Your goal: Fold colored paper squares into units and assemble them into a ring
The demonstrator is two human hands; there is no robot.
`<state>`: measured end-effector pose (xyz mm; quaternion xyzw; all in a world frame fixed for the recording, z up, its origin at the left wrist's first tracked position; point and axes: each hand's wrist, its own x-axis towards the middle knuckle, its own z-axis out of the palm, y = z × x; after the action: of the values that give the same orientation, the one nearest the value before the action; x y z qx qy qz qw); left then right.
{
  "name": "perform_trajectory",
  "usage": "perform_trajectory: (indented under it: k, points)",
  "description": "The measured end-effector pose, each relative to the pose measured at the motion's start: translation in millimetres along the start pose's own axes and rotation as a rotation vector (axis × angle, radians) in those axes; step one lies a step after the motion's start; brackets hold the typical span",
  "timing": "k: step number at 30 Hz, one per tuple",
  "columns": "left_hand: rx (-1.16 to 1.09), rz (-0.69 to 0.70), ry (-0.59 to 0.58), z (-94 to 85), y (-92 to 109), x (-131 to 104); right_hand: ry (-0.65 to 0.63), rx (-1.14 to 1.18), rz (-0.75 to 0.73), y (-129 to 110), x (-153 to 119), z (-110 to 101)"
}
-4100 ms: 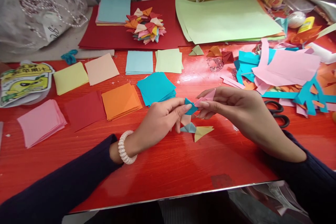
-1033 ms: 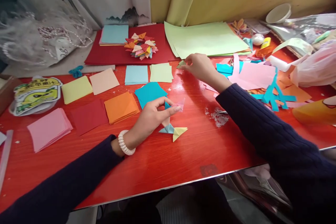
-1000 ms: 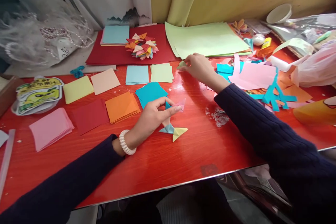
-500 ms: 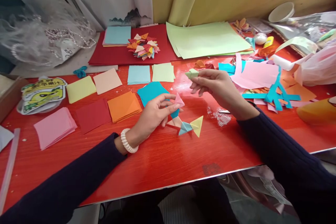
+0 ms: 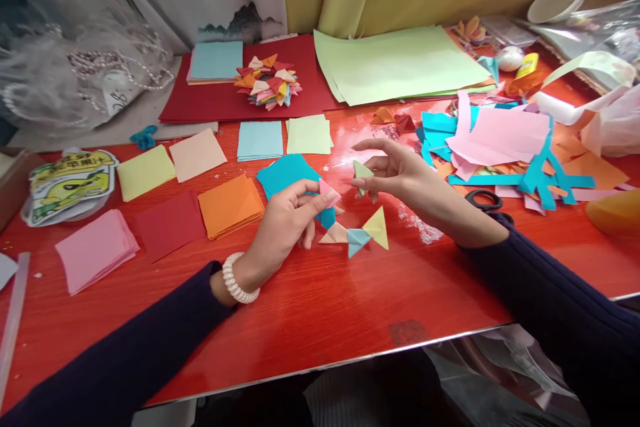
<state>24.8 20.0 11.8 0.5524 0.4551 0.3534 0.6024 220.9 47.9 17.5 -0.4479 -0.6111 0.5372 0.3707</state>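
My left hand [image 5: 296, 213] pinches the pink end of a curved chain of folded paper pieces. Beyond the pink piece [image 5: 329, 192] the chain runs through a blue piece [image 5: 327, 217], a peach one [image 5: 334, 234] and a light blue one [image 5: 358, 242] to a yellow piece [image 5: 378, 227]. To the right, my right hand [image 5: 387, 170] grips a pale green folded paper piece [image 5: 362, 176] between thumb and fingers, its forefinger raised. A small gap separates the green piece from the chain.
Square paper stacks, among them orange [image 5: 231, 205], red [image 5: 170, 223] and pink [image 5: 97, 250], lie left. A finished multicoloured paper ring [image 5: 269, 83] rests on red sheets [image 5: 200, 103]. Paper scraps [image 5: 505, 140] and scissors [image 5: 484, 200] are right; a plastic bag [image 5: 55, 80] is back left.
My right hand has lowered the green piece nearer the chain and turned it so its triangular side shows. My left hand keeps its pinch on the pink end. The view has shifted slightly.
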Motion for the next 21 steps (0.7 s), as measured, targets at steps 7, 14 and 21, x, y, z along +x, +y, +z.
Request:
perform_trajectory:
  k: [7, 14, 21]
  points:
    - [-0.033, 0.002, 0.0, 0.1, -3, 1, 0.005, -0.172, -0.036, -5, -3, -1]
    - [0.0, 0.005, -0.028, 0.4, -5, 2, -0.009, -0.084, -0.033, -10, -7, 6]
    - [-0.027, 0.034, -0.038, 1.7, -5, 1, 0.038, -0.158, -0.05, -16, -13, 14]
